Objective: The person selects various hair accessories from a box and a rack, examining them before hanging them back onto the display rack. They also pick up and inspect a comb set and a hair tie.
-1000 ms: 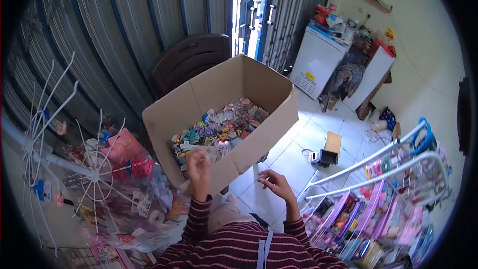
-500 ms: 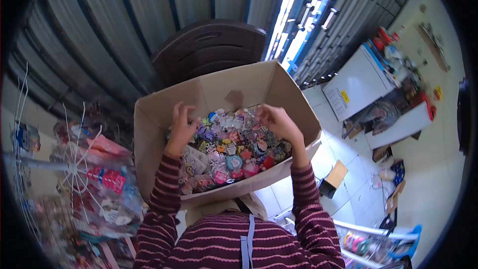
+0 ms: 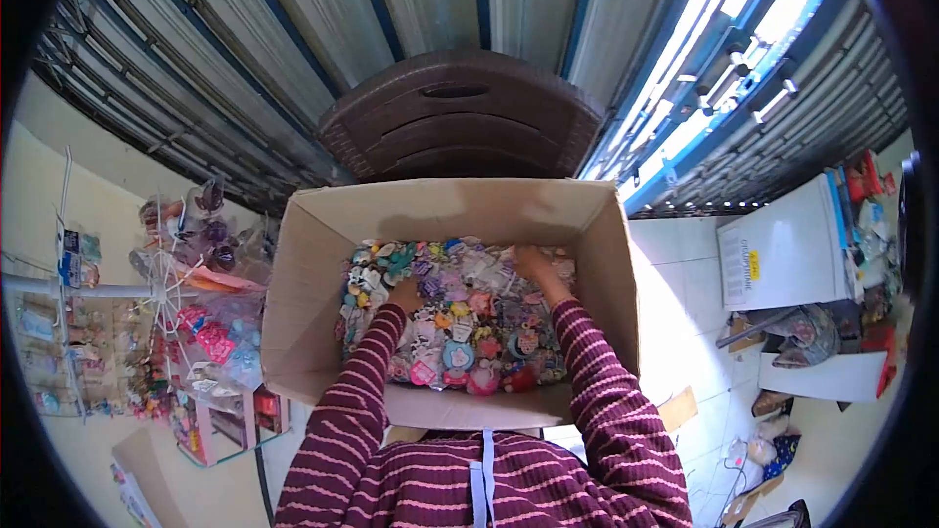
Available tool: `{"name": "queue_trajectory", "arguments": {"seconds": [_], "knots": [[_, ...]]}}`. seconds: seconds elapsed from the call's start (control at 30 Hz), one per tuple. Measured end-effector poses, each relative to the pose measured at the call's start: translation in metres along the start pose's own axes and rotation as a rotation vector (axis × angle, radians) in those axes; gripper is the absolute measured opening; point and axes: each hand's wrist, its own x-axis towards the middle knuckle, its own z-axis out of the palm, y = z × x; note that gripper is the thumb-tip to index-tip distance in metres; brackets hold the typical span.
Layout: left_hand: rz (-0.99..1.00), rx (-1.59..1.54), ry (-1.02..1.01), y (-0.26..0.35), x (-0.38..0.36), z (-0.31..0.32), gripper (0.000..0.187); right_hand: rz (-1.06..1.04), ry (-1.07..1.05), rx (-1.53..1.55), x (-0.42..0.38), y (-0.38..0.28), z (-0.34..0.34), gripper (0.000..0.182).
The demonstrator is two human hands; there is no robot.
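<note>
Both hands (image 3: 469, 279) in small shiny plastic pcs, rect. matte cardboard box (image 3: 450, 415).

Both hands reach down, forearms angled inward.

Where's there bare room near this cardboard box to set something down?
Bare white floor tiles show between the cardboard box and the white appliance with the yellow label on the right. Inside the box it's crowded: trinkets cover the bottom, left hand and right hand among them. The wire rack at left is crowded too.
</note>
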Motion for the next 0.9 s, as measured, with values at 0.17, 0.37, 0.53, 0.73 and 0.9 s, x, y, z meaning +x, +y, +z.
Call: {"name": "queue_trajectory", "arguments": {"seconds": [0.17, 0.37, 0.53, 0.73, 0.9], "knots": [[-0.151, 0.005, 0.108, 0.014, -0.019, -0.002, 0.047, -0.095, 0.193, 0.187, -0.02, -0.002, 0.034, 0.033], [-0.126, -0.063, 0.23, 0.02, -0.035, -0.015, 0.035, -0.018, 0.367, 0.367, -0.031, -0.013, 0.022, 0.024], [0.061, -0.358, 0.21, 0.005, -0.045, -0.031, 0.025, -0.118, 0.335, 0.579, -0.026, -0.03, -0.011, 0.017], [0.144, -0.506, 0.371, 0.009, -0.081, -0.103, 0.021, -0.544, 0.25, 0.457, -0.059, -0.109, -0.123, 0.015], [0.21, -1.012, 0.615, 0.048, -0.158, -0.177, 0.016, -0.631, 0.155, 0.851, -0.103, -0.162, -0.165, 0.013]]}}
